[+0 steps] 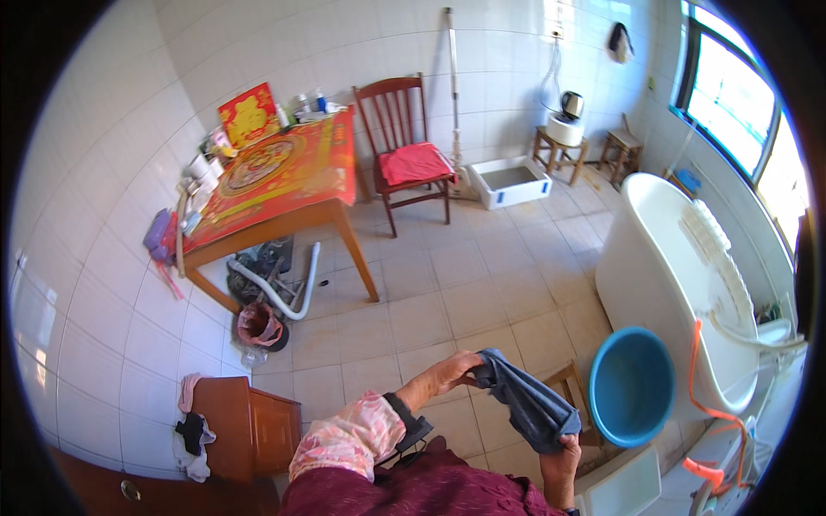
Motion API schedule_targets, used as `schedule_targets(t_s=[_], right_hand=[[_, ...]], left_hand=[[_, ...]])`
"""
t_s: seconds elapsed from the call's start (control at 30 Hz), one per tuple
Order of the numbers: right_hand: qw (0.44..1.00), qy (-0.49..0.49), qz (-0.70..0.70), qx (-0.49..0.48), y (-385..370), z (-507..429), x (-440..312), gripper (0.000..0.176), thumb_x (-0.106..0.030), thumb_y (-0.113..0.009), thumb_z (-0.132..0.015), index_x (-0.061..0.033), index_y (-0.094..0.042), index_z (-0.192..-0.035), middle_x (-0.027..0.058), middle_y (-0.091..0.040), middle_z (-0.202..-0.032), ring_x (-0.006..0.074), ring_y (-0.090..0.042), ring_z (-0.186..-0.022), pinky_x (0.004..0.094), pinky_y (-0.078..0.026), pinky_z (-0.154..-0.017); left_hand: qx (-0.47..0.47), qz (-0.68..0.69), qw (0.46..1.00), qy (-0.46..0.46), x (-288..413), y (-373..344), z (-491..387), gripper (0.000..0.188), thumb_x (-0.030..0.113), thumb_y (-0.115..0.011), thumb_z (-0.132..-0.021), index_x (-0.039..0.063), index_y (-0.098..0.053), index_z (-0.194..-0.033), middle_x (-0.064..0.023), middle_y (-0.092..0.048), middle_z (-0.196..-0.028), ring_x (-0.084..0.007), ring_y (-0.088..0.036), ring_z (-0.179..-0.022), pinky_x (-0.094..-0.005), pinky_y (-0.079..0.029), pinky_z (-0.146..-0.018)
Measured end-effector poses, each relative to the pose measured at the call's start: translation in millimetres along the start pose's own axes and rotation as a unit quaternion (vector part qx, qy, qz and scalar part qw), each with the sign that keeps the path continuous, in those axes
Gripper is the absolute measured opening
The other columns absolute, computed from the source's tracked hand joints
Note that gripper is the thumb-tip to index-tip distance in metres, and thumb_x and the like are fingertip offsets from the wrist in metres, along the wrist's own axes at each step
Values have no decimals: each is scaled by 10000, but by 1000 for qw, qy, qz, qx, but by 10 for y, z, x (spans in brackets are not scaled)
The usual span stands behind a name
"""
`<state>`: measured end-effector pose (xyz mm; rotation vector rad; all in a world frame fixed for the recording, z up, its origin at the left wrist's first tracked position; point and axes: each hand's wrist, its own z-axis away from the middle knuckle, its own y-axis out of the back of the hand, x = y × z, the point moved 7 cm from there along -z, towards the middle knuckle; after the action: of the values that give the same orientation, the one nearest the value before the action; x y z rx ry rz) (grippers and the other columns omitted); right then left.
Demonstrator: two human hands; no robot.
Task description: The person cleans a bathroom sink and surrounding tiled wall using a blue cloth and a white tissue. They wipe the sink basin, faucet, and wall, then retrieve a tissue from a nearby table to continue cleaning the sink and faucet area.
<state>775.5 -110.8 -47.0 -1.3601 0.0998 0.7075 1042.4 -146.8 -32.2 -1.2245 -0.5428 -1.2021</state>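
Observation:
A dark blue-grey cloth is stretched at a slant between my two hands, above the tiled floor. My left hand grips its upper-left end, with the fingers curled around the fabric. The lower-right end is held by my right hand. Folds run along the cloth's length; whether it is a garment or a towel I cannot tell. Just right of the cloth stands a round blue plastic basin. Part of a wooden stool shows behind the cloth, next to the basin.
A white bathtub stands at the right, with an orange strap near it. A pale rectangular tub lies below the basin. A covered table, a wooden chair, a lined bin and a wooden cabinet stand farther left.

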Motion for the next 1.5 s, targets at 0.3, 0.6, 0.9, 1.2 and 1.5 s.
schedule_targets(t_s=[0.3, 0.6, 0.9, 1.2, 1.5], right_hand=[[990, -88, 98, -43, -1019, -899, 983, 482, -15, -511, -800, -117, -403, -1258, 65, -491, -1212, 246, -485, -1125, 422, -412, -966], [509, -26, 644, -571, -2398, -1318, 1966, 264, -102, -659, -758, -17, -595, -999, 222, -345, -1390, 365, -424, -1214, 405, -386, -968], [798, -340, 379, -323, -2197, -2758, 2020, 527, -319, -553, -847, -75, -439, -1301, 118, -480, -1295, 265, -513, -1127, 394, -514, -798], [815, -526, 123, -209, -2412, -3511, 2654, 761, -663, -500, -785, -159, -398, -1346, 86, -435, -1366, 353, -343, -1282, 670, -239, -990], [865, -422, 215, -164, -2773, -4256, 2729, 658, -443, -657, -793, -28, -449, -1259, 136, -570, -1178, 273, -574, -1056, 432, -463, -932]], left_hand=[[247, 22, 969, 24, -78, 1339, 1424, 382, 237, -577, -801, 17, -587, -1113, -32, -620, -875, -122, -601, -720, -275, -532, -658], [171, 139, 969, -114, 498, 1307, 1029, 385, 227, -517, -872, 26, -515, -1201, -44, -610, -1042, -142, -597, -920, -312, -487, -841], [270, 178, 896, -305, 1562, 1792, 733, 175, 248, -497, -895, 93, -569, -854, 7, -582, -878, -86, -537, -830, -262, -445, -750], [176, 274, 908, -262, 2176, 2339, -232, 220, 283, -494, -916, 99, -595, -980, 11, -581, -948, -103, -538, -897, -290, -460, -811], [167, -242, 948, -122, 2365, 3143, -760, 367, 271, -559, -879, 16, -564, -1143, -74, -627, -991, -147, -560, -928, -294, -440, -846]])
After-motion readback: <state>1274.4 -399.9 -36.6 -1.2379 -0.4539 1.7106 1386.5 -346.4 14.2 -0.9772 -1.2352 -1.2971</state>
